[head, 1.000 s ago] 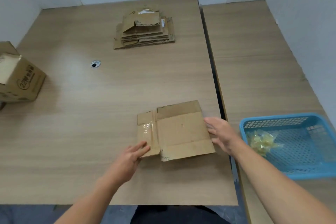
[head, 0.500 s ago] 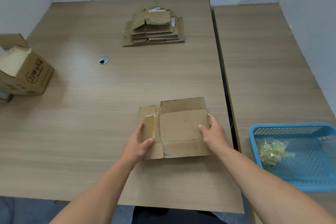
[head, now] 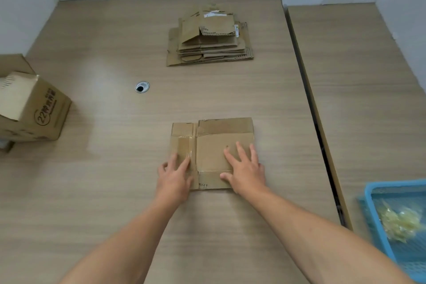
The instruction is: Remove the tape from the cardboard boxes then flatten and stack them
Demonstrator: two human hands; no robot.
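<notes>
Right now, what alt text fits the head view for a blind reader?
The left hand and right hand press a flattened box, partly taped, on a table. Beyond lies a stack of flat boxes; an unflattened box stands left, a blue basket with tape scraps right.

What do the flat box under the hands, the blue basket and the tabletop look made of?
Flattened box: matte brown cardboard, apparently corrugated, creased at the flaps, with a glossy clear tape strip on its left part. Blue basket: likely moulded plastic, given its uniform bright blue and thin rim; blurred here. Tabletop: wood-grain surface, probably laminate; smooth, with soft glare.
</notes>
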